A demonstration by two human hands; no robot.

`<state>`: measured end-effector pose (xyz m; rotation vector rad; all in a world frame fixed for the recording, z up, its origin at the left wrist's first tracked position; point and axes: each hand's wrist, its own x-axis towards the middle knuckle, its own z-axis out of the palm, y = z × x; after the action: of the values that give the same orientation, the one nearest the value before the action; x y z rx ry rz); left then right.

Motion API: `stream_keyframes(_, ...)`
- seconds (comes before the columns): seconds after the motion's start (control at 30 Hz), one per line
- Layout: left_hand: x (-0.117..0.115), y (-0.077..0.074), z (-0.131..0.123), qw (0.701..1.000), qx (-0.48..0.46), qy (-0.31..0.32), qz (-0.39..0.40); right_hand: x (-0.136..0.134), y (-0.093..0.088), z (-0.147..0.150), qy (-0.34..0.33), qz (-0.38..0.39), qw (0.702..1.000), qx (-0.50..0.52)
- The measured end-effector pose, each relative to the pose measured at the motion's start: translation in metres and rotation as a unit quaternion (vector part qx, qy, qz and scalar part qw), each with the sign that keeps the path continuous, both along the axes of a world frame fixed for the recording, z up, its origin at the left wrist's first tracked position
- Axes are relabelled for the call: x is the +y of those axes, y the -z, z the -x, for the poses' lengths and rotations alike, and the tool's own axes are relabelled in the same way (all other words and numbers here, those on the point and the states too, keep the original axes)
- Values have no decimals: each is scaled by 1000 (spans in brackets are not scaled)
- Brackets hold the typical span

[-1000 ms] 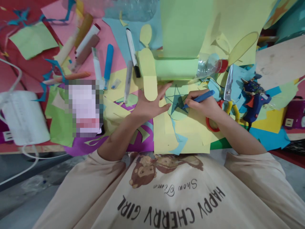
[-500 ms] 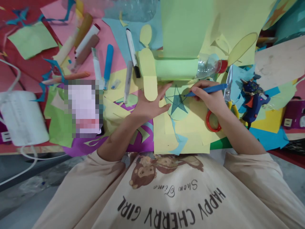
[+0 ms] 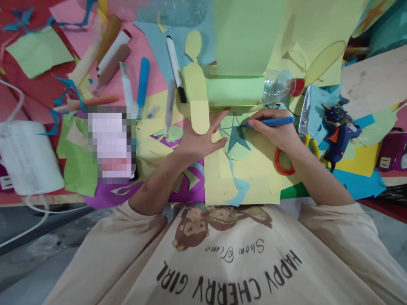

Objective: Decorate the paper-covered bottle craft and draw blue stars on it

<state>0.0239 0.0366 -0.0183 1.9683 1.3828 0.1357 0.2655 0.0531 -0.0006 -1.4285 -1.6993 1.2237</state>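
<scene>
A blue felt-tip pen point(image 3: 276, 122) is pinched in my right hand point(image 3: 273, 129), its tip at the right side of a star point(image 3: 238, 137) drawn on a green paper piece point(image 3: 243, 153). Part of the star is coloured blue. My left hand point(image 3: 202, 142) lies with fingers spread at the left edge of that piece. Over the back of this hand rests a rounded yellow paper strip point(image 3: 199, 112), attached to a bottle wrapped in green paper point(image 3: 235, 90). The bottle's clear neck ends in a red cap point(image 3: 297, 87). Yellow paper point(image 3: 254, 186) lies underneath.
Scissors point(image 3: 285, 162) lie under my right forearm, with a blue glue gun point(image 3: 340, 142) farther right. Several markers point(image 3: 143, 84) are scattered at the left. A pixelated phone point(image 3: 111, 144) and a white power unit point(image 3: 30, 156) lie nearer the left edge.
The blue pen has shifted slightly left and its back end tilts lower. My right fingers moved along with it. My left hand has stayed in place.
</scene>
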Motion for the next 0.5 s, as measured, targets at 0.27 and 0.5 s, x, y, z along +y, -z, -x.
stream_keyframes(0.27, -1, -2, -1, 1000, -19, -2, 5, 0, 1, 0, -6, -8, 1000, -19)
stream_keyframes(0.5, 0, -3, 0, 1000, -14, 1, 10, 0, 0, 1, -9, 15, 999, -27)
